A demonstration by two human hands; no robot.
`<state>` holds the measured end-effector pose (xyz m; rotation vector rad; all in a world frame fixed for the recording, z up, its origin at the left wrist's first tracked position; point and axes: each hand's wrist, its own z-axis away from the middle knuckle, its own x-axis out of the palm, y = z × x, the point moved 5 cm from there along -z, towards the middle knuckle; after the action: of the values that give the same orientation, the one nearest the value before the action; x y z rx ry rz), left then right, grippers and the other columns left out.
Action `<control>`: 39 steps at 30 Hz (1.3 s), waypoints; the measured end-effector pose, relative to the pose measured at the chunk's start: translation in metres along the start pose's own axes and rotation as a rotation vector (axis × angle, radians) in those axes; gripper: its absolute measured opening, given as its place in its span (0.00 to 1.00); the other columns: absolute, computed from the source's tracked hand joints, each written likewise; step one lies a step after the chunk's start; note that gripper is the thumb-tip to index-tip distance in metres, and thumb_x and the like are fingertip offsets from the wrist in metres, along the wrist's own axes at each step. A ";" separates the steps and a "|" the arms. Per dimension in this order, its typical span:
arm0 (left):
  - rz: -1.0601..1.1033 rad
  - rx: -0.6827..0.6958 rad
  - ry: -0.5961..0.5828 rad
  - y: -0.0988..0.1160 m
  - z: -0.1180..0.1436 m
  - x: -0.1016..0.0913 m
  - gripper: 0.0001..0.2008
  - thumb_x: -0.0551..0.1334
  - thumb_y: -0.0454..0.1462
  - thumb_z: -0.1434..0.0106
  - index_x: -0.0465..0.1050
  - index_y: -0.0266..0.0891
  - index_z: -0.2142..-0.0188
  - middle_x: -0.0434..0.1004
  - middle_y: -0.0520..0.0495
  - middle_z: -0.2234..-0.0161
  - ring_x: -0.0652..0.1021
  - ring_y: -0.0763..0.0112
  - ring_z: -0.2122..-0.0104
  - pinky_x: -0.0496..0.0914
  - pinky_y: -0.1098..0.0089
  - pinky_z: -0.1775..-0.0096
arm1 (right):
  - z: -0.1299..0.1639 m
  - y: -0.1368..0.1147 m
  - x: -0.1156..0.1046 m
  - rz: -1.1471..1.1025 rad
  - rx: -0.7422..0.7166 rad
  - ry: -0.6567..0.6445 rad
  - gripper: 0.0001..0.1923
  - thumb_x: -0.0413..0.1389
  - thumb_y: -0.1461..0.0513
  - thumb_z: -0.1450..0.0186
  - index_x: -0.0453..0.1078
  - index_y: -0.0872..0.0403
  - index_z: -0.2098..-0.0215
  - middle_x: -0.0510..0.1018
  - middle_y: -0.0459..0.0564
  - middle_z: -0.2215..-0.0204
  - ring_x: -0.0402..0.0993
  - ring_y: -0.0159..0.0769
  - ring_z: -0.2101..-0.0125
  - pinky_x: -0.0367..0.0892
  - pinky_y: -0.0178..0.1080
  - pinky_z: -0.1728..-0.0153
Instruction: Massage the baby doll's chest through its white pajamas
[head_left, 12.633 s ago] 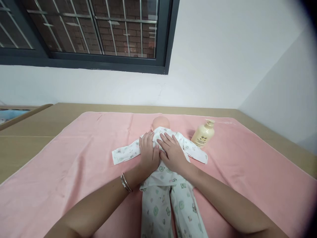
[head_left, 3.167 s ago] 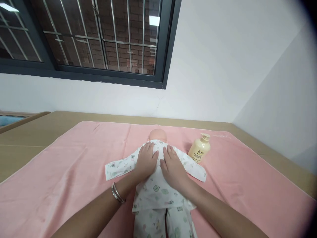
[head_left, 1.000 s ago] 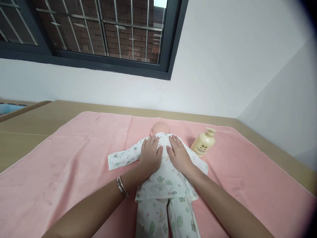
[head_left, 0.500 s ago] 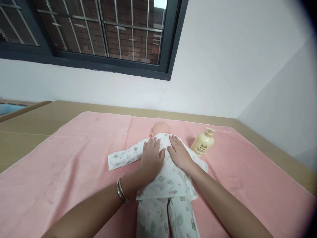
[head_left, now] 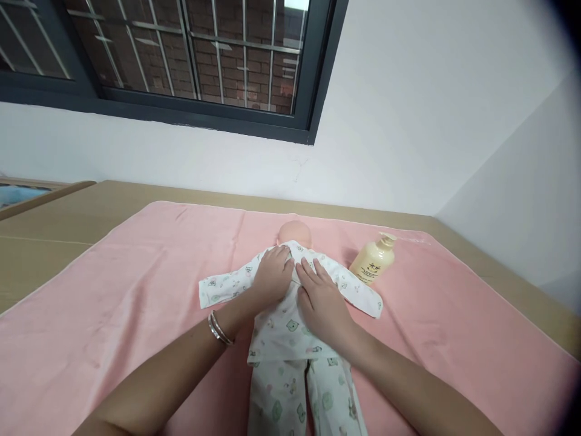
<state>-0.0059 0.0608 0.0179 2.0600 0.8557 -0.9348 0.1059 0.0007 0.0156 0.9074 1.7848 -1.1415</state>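
The dressed baby doll [head_left: 290, 290] lies face down on the pink towel [head_left: 136, 290]. The left hand [head_left: 272, 275] and right hand [head_left: 320, 300] press flat on its back, fingers loosely spread; the lotion bottle [head_left: 373, 261] stands untouched nearby.

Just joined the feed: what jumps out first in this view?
A baby doll in a white printed sleepsuit lies face down in the middle of a pink towel, head toward the wall. The left hand and the right hand lie flat on its back, side by side. A cream pump bottle lies tilted on the towel just right of the doll's sleeve.
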 end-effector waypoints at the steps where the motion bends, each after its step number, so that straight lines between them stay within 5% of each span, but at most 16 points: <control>1: -0.007 -0.019 0.006 -0.001 -0.001 0.001 0.16 0.46 0.34 0.33 0.68 0.35 0.52 0.74 0.38 0.51 0.72 0.59 0.48 0.66 0.57 0.46 | 0.000 0.000 0.000 -0.019 -0.001 0.007 0.28 0.40 0.63 0.31 0.53 0.53 0.33 0.54 0.47 0.34 0.39 0.48 0.33 0.49 0.53 0.36; 9: -0.180 -0.021 -0.029 0.034 0.030 0.008 0.25 0.52 0.33 0.38 0.60 0.28 0.41 0.61 0.30 0.39 0.62 0.48 0.38 0.58 0.49 0.41 | -0.038 0.053 0.000 -0.145 0.154 0.068 0.28 0.39 0.59 0.31 0.54 0.59 0.35 0.57 0.56 0.35 0.49 0.43 0.35 0.49 0.50 0.36; 15: -0.129 -0.041 0.013 0.019 0.020 -0.001 0.20 0.51 0.34 0.36 0.65 0.32 0.45 0.68 0.34 0.44 0.68 0.53 0.42 0.63 0.54 0.43 | -0.023 0.028 -0.002 0.041 0.093 0.064 0.28 0.38 0.63 0.32 0.55 0.66 0.36 0.60 0.63 0.37 0.53 0.46 0.36 0.53 0.49 0.37; 21: -0.140 -0.111 -0.028 -0.009 -0.001 0.002 0.18 0.50 0.36 0.34 0.67 0.29 0.49 0.73 0.32 0.49 0.70 0.52 0.45 0.63 0.51 0.44 | 0.000 -0.005 -0.008 0.266 -0.067 0.145 0.24 0.40 0.61 0.31 0.68 0.64 0.44 0.72 0.63 0.46 0.65 0.49 0.42 0.56 0.49 0.40; 27: -0.154 0.005 0.015 0.011 0.011 0.008 0.22 0.48 0.34 0.36 0.63 0.25 0.44 0.66 0.29 0.43 0.64 0.50 0.40 0.58 0.50 0.40 | -0.020 0.022 -0.017 0.083 0.069 0.144 0.20 0.40 0.59 0.29 0.70 0.52 0.49 0.74 0.54 0.47 0.66 0.43 0.44 0.63 0.45 0.46; 34: 0.018 -0.036 0.092 0.006 0.012 0.010 0.23 0.50 0.33 0.39 0.65 0.31 0.44 0.68 0.37 0.42 0.66 0.57 0.41 0.59 0.53 0.39 | -0.035 0.044 -0.003 0.028 0.098 0.113 0.26 0.38 0.59 0.30 0.57 0.65 0.38 0.64 0.64 0.40 0.56 0.46 0.38 0.53 0.48 0.39; 39: 0.048 -0.052 0.115 0.005 0.016 0.010 0.22 0.50 0.34 0.38 0.65 0.33 0.44 0.68 0.39 0.42 0.66 0.57 0.41 0.59 0.52 0.38 | -0.030 0.040 -0.003 0.025 0.084 0.156 0.26 0.38 0.59 0.29 0.59 0.64 0.39 0.66 0.62 0.40 0.57 0.46 0.38 0.53 0.50 0.38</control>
<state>-0.0026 0.0486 0.0038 2.0963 0.8769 -0.7673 0.1344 0.0414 0.0122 1.0918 1.8554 -1.1648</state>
